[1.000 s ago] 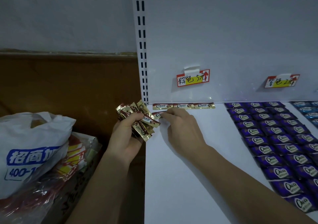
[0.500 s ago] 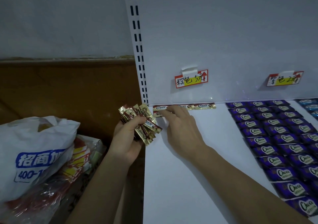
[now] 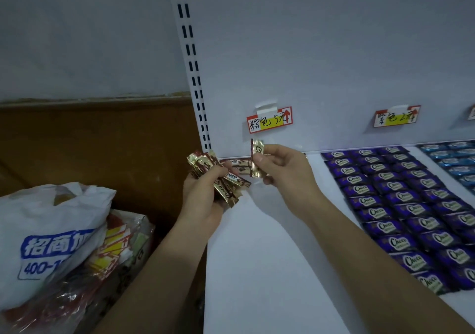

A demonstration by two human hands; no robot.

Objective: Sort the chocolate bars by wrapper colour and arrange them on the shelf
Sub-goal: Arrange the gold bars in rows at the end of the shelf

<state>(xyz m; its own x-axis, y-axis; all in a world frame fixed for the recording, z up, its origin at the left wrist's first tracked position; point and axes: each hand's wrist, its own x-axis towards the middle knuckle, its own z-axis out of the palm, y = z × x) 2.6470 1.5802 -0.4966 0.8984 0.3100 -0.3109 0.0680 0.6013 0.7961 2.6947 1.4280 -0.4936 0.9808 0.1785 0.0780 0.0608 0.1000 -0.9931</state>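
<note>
Left hand (image 3: 203, 200) grips a fanned bunch of gold bars (image 3: 221, 179), ends sticking up and to its right. Just to the right of it, the right hand (image 3: 285, 172) pinches a single gold bar (image 3: 256, 157) upright between thumb and fingers, above the white shelf (image 3: 270, 256). One gold bar (image 3: 235, 165) lies flat on the shelf, showing between the two hands. Beyond the right hand, rows of purple bars (image 3: 401, 200); left of the left hand, a white plastic bag (image 3: 51, 231).

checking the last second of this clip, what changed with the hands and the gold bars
The right hand lifted off the shelf and now pinches one gold bar upright in the air. The left hand still grips the gold bundle; purple rows unchanged.
</note>
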